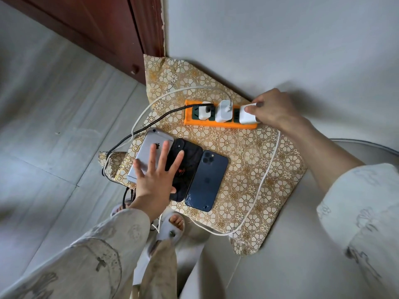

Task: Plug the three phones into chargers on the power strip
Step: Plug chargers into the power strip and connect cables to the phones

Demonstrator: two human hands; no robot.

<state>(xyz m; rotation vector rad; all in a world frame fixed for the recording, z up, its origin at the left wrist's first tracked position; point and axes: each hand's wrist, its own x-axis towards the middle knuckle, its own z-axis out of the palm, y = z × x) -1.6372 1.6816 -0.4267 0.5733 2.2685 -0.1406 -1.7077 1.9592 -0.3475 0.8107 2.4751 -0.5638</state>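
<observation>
Three phones lie face down, side by side and touching, on a gold floral-patterned cloth [248, 160]: a silver phone with a rounded metal back [149, 147] on the left, a black phone with a red spider mark [190, 160] in the middle, and a dark blue glass-backed phone [207, 180] on the right. Beyond them, near the wall, sits an orange power strip with dark green sockets [194, 123], carrying three white charger blocks in a row: a small white charger [204, 113] with a black braided cable [164, 116], a middle white charger [224, 112] with a white cable [172, 92], and a right-hand white charger [247, 115]. The right hand [274, 108] pinches that last block between thumb and curled fingers, apparently seating it in its socket; pressing straight down with the strip held steady would likely serve best. A white cord [266, 169] trails across the cloth toward the person. The left hand [155, 175] is spread flat, fingers straight, resting on the silver and black phones, grasping nothing. No cable end is visibly joined to any phone. Grey floor tiles [54, 126] and a dark wooden door [103, 29] lie further out.
</observation>
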